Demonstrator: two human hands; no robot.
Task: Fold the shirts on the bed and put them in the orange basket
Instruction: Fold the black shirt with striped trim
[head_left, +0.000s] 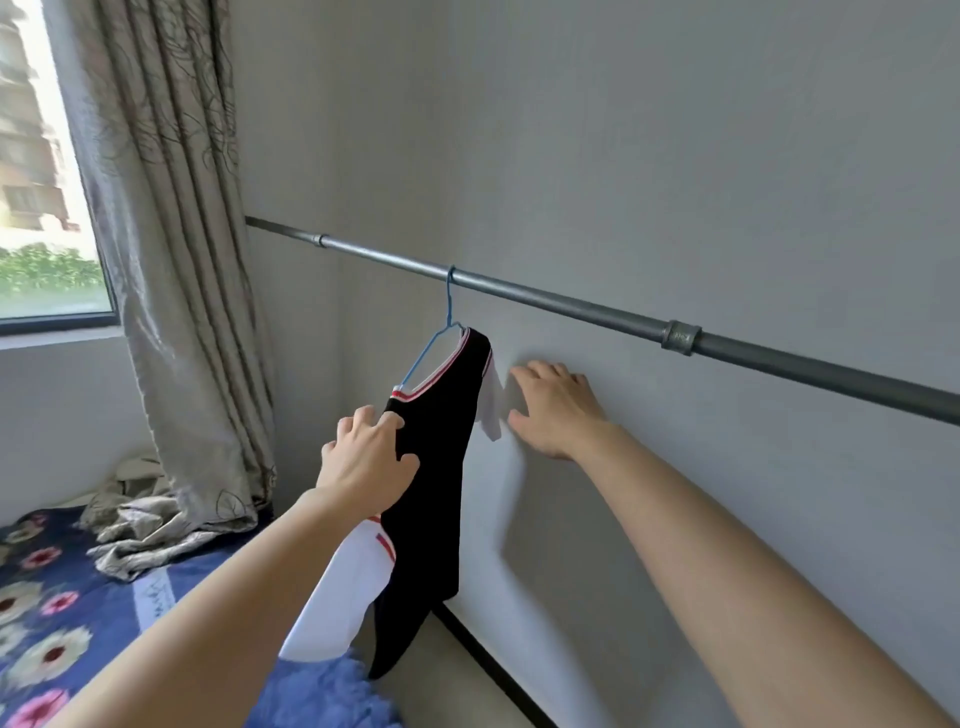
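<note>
**Position of the workpiece.** The shirt, black with white sleeves and red-and-white trim, is hanging on a blue wire hanger. The hanger is hooking over the metal rod, which is running along the wall on the right. The shirt is hanging above the far right edge of the bed. The orange basket is not showing in this view.

**Hands.** The left hand is gripping the near shoulder of the shirt, with the fingers curling over the fabric and the thumb pressing on the black front. The right hand is reaching along the wall with fingers apart and holding nothing. It is sitting just beside the far white sleeve; contact cannot be confirmed.

**Handling properties (judgement).** The fabric is draping limply, so it is probably light and soft, with no stiffness of its own. Only the hanger is giving it shape.

**Recommended hold (judgement).** Taking hold at both shoulder seams is likely the best option, since this is keeping the body flat and the sleeves free. Pulling on one shoulder alone is risking a snag of the collar on the wire.
</note>
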